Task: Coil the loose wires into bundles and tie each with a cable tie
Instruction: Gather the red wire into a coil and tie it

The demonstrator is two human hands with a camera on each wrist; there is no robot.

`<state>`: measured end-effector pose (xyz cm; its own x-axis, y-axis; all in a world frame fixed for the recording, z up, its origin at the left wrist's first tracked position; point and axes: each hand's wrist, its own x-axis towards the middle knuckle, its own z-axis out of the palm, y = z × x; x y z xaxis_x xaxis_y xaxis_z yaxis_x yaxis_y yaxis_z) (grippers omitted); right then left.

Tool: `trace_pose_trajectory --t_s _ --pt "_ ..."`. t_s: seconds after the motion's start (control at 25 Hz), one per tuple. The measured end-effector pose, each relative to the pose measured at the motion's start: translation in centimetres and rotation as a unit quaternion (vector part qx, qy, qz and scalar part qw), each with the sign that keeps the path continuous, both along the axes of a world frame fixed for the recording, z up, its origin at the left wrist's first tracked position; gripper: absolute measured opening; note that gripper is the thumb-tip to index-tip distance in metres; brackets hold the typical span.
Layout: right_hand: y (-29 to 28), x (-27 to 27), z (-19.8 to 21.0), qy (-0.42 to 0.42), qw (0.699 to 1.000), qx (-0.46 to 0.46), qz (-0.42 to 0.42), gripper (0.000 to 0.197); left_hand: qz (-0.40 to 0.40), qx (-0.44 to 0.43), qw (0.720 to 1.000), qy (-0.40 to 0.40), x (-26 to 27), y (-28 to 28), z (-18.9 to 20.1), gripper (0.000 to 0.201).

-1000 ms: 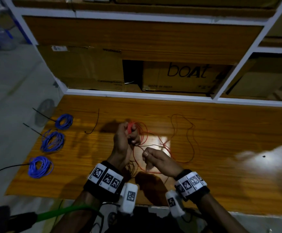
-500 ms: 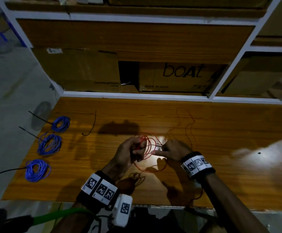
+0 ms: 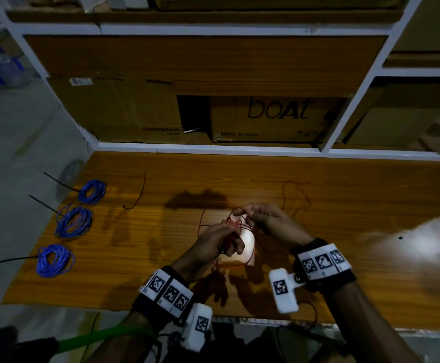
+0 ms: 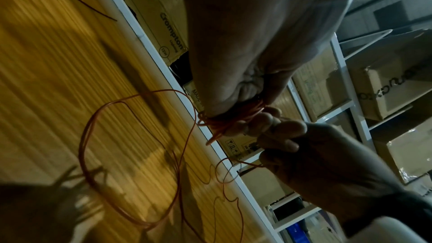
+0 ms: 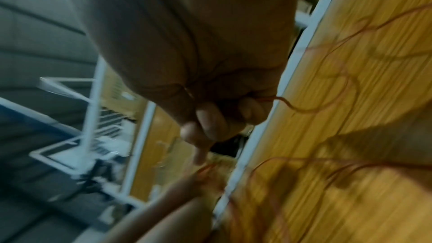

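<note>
red wire (image 3: 235,223) now bunched in tighter loops above the wooden table (image 3: 344,205), no longer spread between the hands as a second ago; coiling well underway, tail still trailing right. left hand (image 3: 220,241) curled round the gathered loops, held low. right hand (image 3: 263,218) raised just beside it, pinching the loose strand. three blue bundles (image 3: 73,221) tied already, spare cable tie (image 3: 137,191) lying near.

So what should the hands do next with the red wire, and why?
Probably wrap one more loop. The left hand grips a small red wire coil, the right hand pinches the strand beside it, and loose wire trails across the table. The spare cable tie lies untouched, so tying comes later.
</note>
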<state>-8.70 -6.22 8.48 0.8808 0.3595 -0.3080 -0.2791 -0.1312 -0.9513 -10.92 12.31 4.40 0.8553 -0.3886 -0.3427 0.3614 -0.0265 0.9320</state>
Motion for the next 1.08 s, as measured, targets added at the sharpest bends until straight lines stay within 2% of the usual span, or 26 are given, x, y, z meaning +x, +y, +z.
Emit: trace_pose_trajectory --t_s 0.12,0.24,0.36,0.48,0.6,0.8,0.92,1.08 --pt "-0.9 -0.8 -1.7 -0.140 0.985 -0.101 0.018 0.027 0.028 0.007 0.999 -0.017 0.3 -1.6 -0.1 0.030" --pt "-0.8 -2.7 -2.9 -0.283 0.935 -0.207 -0.045 0.023 0.084 0.019 0.996 -0.036 0.0 -3.0 -0.2 0.035" --pt "0.1 -4.2 -3.3 -0.293 0.935 -0.181 -0.091 0.011 0.133 0.043 0.990 -0.030 -0.4 -4.2 -0.4 0.037" --pt "0.3 -4.2 -4.4 -0.309 0.928 -0.163 -0.132 0.003 0.182 -0.001 0.983 -0.016 -0.5 -5.0 -0.1 0.037" --pt "0.3 -3.2 -5.1 -0.307 0.929 -0.143 -0.150 0.007 0.216 -0.057 0.975 -0.018 0.5 -5.3 0.2 0.037" --pt "1.2 -2.6 -4.7 -0.306 0.930 -0.132 -0.154 0.008 0.208 -0.067 0.976 -0.021 1.9 -5.1 1.2 0.034" --pt "1.9 -2.7 -4.7 -0.315 0.925 -0.136 -0.164 0.009 0.200 -0.121 0.972 -0.020 3.0 -4.8 1.1 0.033" --pt "2.5 -3.0 -5.4 -0.294 0.936 -0.149 -0.123 0.010 0.225 -0.232 0.946 0.019 5.1 -3.4 2.1 0.028"
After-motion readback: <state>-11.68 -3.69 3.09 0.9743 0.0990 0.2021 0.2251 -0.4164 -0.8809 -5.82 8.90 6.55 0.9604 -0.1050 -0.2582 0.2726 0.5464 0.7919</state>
